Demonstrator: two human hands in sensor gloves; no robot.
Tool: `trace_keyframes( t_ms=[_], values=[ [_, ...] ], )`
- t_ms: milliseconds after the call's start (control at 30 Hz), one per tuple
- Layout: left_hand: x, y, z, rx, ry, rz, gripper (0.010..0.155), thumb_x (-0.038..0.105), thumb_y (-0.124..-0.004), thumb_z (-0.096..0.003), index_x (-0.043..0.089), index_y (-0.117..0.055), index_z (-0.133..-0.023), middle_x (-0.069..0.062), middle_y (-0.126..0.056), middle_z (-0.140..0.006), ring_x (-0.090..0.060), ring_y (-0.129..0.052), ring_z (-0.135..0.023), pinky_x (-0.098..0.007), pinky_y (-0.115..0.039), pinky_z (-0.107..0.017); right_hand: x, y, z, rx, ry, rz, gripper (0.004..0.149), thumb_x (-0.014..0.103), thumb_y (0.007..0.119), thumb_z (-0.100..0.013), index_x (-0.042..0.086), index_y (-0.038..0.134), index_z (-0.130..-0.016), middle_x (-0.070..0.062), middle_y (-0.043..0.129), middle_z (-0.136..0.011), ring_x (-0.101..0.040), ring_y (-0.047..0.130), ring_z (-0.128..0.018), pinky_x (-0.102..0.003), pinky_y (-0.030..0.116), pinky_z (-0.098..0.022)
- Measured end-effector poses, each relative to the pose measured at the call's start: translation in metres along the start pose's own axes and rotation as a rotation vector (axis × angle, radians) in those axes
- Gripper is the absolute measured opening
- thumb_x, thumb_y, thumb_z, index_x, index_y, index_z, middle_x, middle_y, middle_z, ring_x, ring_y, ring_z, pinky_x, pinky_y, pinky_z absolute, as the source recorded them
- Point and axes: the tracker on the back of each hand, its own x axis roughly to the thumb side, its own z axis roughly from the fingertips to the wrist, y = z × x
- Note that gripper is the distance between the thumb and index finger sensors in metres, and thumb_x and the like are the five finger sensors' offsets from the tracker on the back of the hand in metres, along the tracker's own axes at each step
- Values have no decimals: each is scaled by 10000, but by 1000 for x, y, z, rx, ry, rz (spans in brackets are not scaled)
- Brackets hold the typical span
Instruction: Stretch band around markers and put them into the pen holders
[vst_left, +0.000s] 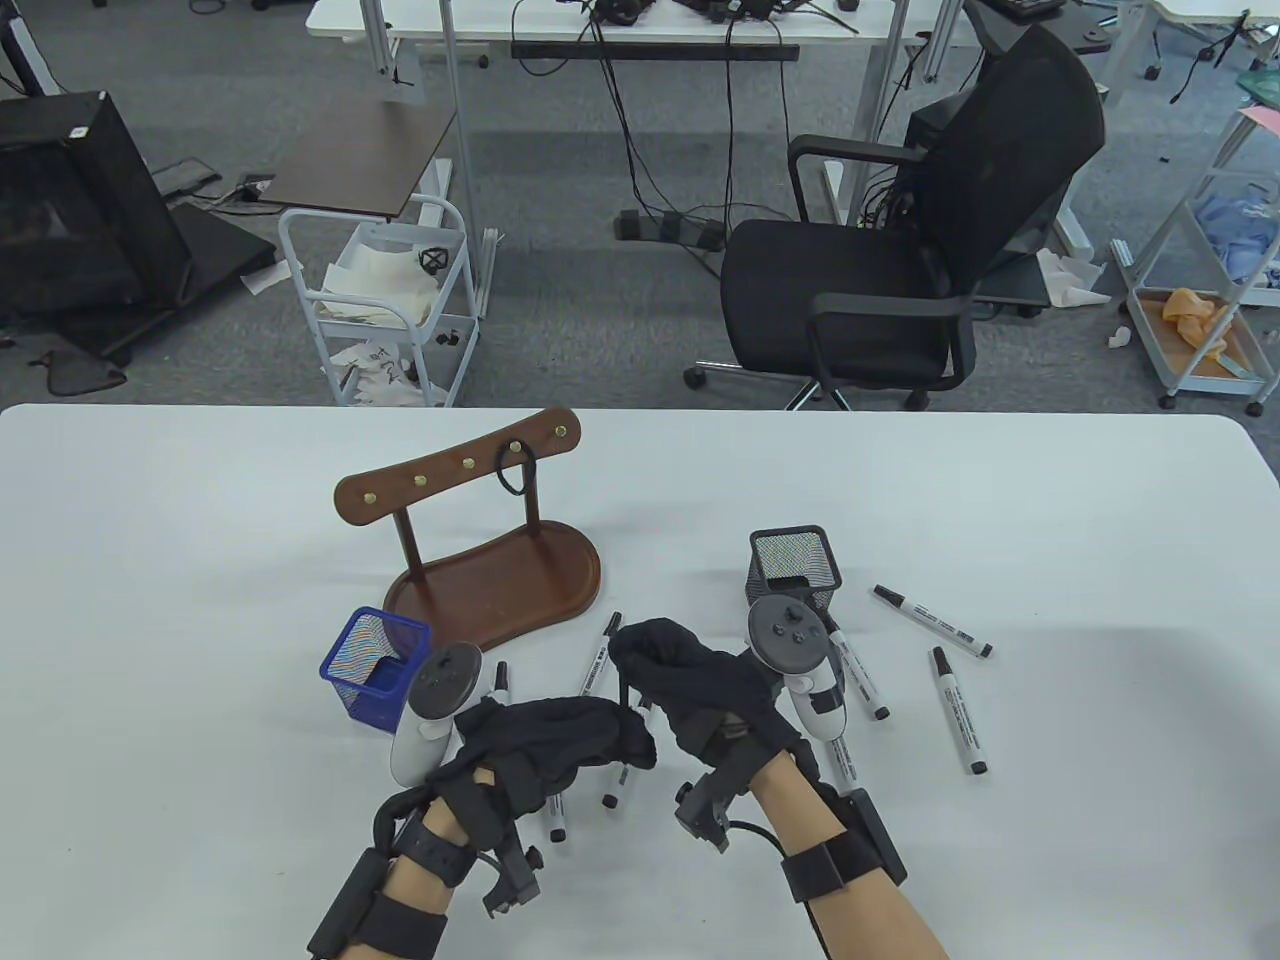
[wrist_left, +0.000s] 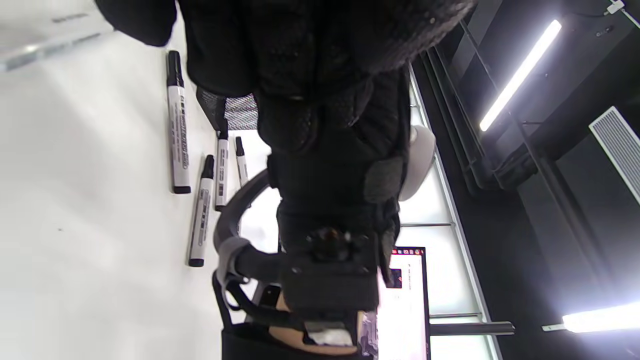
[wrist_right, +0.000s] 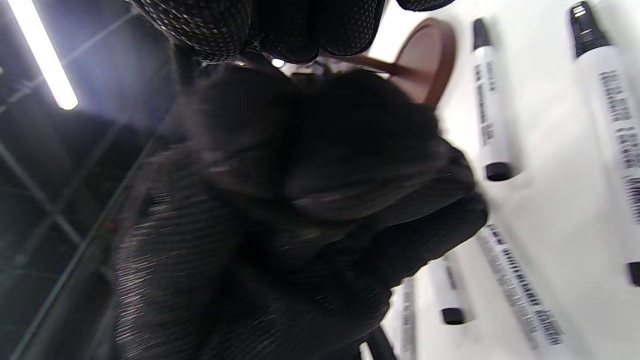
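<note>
Right now both hands sit together at table centre, fingers curled. The right hand (vst_left: 700, 680) and left hand (vst_left: 560, 735) meet over a thin dark strand (vst_left: 623, 697) between them, prob. the band; can't tell which fingers pinch it. Markers: approx. 9 lie loose on the white table (vst_left: 1050, 520), e.g. 2 at right (vst_left: 932, 621) (vst_left: 959, 710), others part hidden under the gloves. Pen holders: 2, blue mesh one (vst_left: 375, 668) left, black mesh one (vst_left: 795, 568) right. A wooden hook stand (vst_left: 490, 540) behind carries 1 band (vst_left: 516, 474).
</note>
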Motion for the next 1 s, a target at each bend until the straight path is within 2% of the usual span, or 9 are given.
trace_keyframes(
  t_ms=[233, 333, 433, 500, 567, 700, 800, 867, 1000],
  values=[
    [10, 6, 2, 99, 52, -230, 391, 355, -777, -580, 121, -898, -869, -137, -992, -882, -397, -858, -876, -660, -616, -695, 20, 15, 12, 20, -142, 183, 328, 340, 749, -552, 338, 713, -879, 50, 638, -1060, -258, 604, -990, -614, 370, -835],
    [13, 7, 3, 159, 57, -295, 364, 408, -811, -557, 165, -941, -795, -94, -1038, -808, -350, -960, -784, -613, -707, -654, 28, 21, 15, 62, -191, 263, 329, 334, 756, -552, 339, 719, -879, 54, 578, -1095, -256, 559, -1014, -612, 321, -845],
    [12, 7, 4, 200, 62, -312, 365, 473, -849, -524, 191, -984, -711, -52, -1089, -719, -320, -1014, -711, -590, -752, -623, 35, 26, 18, 50, -229, 360, 330, 335, 764, -545, 342, 730, -874, 51, 560, -1109, -254, 550, -1020, -608, 316, -847],
    [13, 7, 5, 259, 64, -383, 361, 511, -884, -502, 208, -1006, -654, -26, -1117, -657, -299, -1044, -662, -577, -773, -607, 39, 28, 19, 46, -237, 428, 332, 335, 765, -545, 339, 730, -875, 51, 547, -1116, -253, 544, -1023, -607, 310, -848],
    [16, 5, 6, 247, 70, -446, 357, 533, -892, -492, 226, -1011, -630, 2, -1129, -633, -293, -1044, -661, -581, -768, -614, 41, 31, 18, 54, -233, 454, 333, 336, 766, -543, 340, 732, -874, 49, 546, -1119, -259, 539, -1025, -609, 305, -847],
    [18, 2, 7, 237, 66, -515, 315, 494, -938, -478, 304, -923, -729, 94, -1057, -791, -351, -937, -827, -632, -686, -675, 44, 28, 13, 31, -219, 484, 334, 336, 772, -541, 336, 736, -874, 40, 556, -1116, -265, 542, -1023, -612, 304, -845],
    [19, 2, 6, 201, 16, -555, 477, 472, -953, -476, 285, -822, -895, 75, -968, -939, -376, -823, -952, -665, -610, -724, 43, 18, 5, -7, -182, 532, 339, 345, 775, -536, 349, 737, -872, 41, 565, -1113, -266, 548, -1022, -612, 311, -844],
    [18, 1, 5, 156, 5, -520, 584, 459, -952, -482, 241, -748, -984, 22, -907, -1012, -403, -761, -994, -687, -563, -741, 40, 11, 1, -9, -150, 546, 342, 349, 783, -531, 357, 743, -870, 41, 570, -1111, -268, 544, -1024, -614, 304, -842],
    [15, 0, 2, 132, 12, -524, 689, 453, -947, -487, 171, -659, -1045, -48, -852, -1045, -424, -717, -1009, -691, -550, -745, 29, 4, -6, -6, -107, 560, 346, 362, 799, -518, 379, 758, -861, 44, 586, -1108, -273, 535, -1029, -617, 296, -841]
  ],
)
